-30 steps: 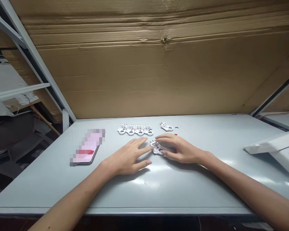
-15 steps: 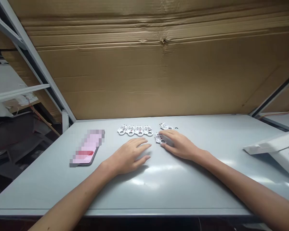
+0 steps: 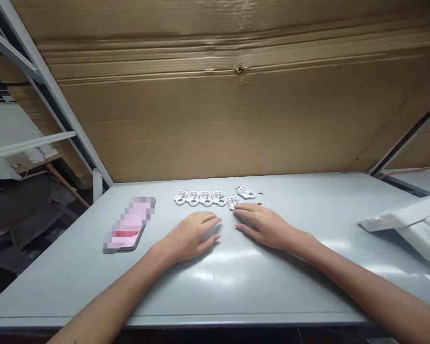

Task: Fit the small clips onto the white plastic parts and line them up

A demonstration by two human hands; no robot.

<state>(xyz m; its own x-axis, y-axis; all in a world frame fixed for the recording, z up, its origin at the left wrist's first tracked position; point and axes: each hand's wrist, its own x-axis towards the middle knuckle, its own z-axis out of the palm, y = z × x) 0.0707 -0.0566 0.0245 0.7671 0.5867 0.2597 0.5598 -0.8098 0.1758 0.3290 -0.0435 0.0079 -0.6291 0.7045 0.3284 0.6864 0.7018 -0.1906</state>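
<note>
At ten o'clock from your right hand [image 3: 264, 225], the near plug [image 3: 232, 200] lies by its parted fingers; contact is unclear. Your left hand [image 3: 190, 236] is empty, fingers apart. Toward twelve from it, four plugs [image 3: 205, 195] are lined up; the near plug and far plug [image 3: 243, 190] lie outside that row.

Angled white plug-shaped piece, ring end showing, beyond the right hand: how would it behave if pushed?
White plug-shaped piece: probably stiff, given its moulded-looking outline. Likely slides rather than tips, lying flat on the glossy grey table. May pivot, being longer than wide.
</note>
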